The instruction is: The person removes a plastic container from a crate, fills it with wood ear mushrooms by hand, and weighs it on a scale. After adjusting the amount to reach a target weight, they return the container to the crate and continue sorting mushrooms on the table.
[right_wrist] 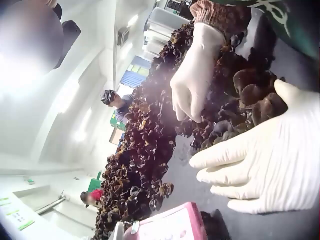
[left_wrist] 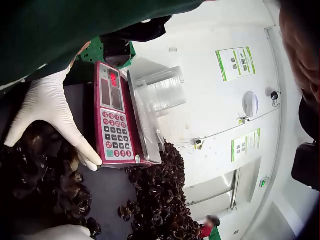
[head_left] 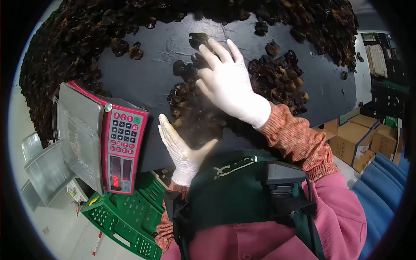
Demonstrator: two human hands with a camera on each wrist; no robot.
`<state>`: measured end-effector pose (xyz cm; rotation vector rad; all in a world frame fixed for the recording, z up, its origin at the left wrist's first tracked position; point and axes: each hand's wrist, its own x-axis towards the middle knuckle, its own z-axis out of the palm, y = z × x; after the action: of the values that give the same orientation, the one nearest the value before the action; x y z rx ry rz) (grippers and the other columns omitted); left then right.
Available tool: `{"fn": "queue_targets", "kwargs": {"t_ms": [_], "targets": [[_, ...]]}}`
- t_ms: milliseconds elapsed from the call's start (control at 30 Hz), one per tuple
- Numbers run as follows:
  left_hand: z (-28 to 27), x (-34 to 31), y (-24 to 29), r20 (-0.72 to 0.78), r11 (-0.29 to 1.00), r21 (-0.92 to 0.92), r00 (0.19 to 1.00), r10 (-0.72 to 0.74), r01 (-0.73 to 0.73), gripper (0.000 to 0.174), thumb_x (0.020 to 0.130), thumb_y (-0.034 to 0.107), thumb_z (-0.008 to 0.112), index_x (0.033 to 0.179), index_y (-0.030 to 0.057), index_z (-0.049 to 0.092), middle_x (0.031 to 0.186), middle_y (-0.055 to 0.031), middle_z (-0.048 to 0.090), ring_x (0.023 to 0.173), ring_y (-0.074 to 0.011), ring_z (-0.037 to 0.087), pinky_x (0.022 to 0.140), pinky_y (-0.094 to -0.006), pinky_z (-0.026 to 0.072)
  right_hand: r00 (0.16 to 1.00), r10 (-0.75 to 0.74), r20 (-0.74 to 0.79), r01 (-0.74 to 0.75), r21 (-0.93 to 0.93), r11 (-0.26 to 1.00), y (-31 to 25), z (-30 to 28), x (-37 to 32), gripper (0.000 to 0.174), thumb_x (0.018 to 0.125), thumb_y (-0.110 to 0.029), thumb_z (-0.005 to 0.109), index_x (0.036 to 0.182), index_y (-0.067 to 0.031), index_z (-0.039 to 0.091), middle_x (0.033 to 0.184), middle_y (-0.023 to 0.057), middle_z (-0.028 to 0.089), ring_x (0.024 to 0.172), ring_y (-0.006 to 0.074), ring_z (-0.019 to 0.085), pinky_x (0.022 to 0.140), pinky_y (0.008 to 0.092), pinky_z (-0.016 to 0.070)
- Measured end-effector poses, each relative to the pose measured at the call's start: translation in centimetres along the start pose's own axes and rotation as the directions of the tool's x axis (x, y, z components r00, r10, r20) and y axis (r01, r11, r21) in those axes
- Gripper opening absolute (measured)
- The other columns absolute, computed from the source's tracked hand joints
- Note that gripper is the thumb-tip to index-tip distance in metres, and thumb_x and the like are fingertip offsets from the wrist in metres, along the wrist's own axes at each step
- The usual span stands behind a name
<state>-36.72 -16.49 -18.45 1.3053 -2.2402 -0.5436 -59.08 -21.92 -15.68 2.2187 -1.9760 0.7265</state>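
**Head view.** I see the left hand (head_left: 182,147), in a white glove, standing on edge with fingers straight. It presses against the near side of a loose pile of dark, crinkled dried fungus (head_left: 195,119). The right hand (head_left: 232,86), also gloved, lies flat with straight fingers on the far side of the pile. Neither hand grips anything. The pile sits on the black sheet-covered table (head_left: 143,65), just right of a red electronic scale with a steel pan (head_left: 123,138). A clear plastic box (head_left: 78,130) rests on the pan. A green plastic crate (head_left: 130,212) lies below the table edge.

**Left wrist view.** The left hand (left_wrist: 47,107) is extended, its fingertips near the scale (left_wrist: 115,120) and its palm against the pile (left_wrist: 40,185).

**Right wrist view.** The right hand (right_wrist: 265,170) shows straight fingers low over the table. The pile (right_wrist: 245,100) lies between it and the left hand (right_wrist: 197,80). A larger heap of the same fungus (right_wrist: 145,150) runs behind them.
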Motion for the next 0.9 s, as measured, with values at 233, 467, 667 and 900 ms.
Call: {"fn": "queue_targets", "kwargs": {"t_ms": [233,467,667,900], "targets": [[0.0,0.0,0.1,-0.008,0.998,0.056,1.0,0.026,-0.025,0.144,0.057,0.033,0.103,0.162,-0.0108,0.014,0.167,-0.0308,0.026,0.15,-0.0496,0.034,0.125,-0.0544,0.0295,0.999,0.024,0.039,-0.027,0.091,0.995,-1.3,2.4,0.2,0.023,0.077,-0.024,0.081,0.09,-0.012,0.066,0.146,0.0181,0.059,0.145,0.0394,0.045,0.123,0.0639,0.0251],[-0.3,0.2,-0.3,0.028,0.998,0.049,0.999,0.045,-0.047,0.143,0.058,0.034,0.102,0.163,-0.009,0.015,0.169,-0.0283,0.025,0.151,-0.0489,0.032,0.125,-0.0559,0.0292,0.977,0.15,0.149,-0.148,-0.023,0.989,3.7,-13.5,-6.6,0.022,0.074,-0.012,0.081,0.091,-0.0145,0.068,0.122,0.0099,0.073,0.126,0.0318,0.064,0.117,0.0529,0.0411],[-0.7,-0.1,0.2,0.113,0.999,-0.005,0.993,-0.032,0.033,0.14,0.064,0.04,0.099,0.167,-0.0013,0.013,0.171,-0.0243,0.023,0.156,-0.0458,0.023,0.128,-0.0547,0.0214,0.765,0.401,0.504,-0.209,-0.396,0.894,5.5,-20.3,-13.6,0.067,0.071,-0.017,0.087,0.131,-0.0037,0.062,0.131,0.0152,0.068,0.124,0.0344,0.063,0.113,0.0471,0.0447],[-1.9,0.0,0.5,0.116,0.986,0.164,0.993,-0.036,0.016,0.142,0.061,0.046,0.099,0.166,-0.0022,0.017,0.166,-0.0263,0.031,0.149,-0.0442,0.034,0.123,-0.0522,0.028,0.842,0.159,0.515,-0.253,0.116,0.961,-1.2,-9.4,-10.0,0.116,0.07,-0.026,0.093,0.163,-0.0012,0.029,0.152,0.0301,0.047,0.107,0.0385,0.067,0.09,0.0445,0.0582]]}}
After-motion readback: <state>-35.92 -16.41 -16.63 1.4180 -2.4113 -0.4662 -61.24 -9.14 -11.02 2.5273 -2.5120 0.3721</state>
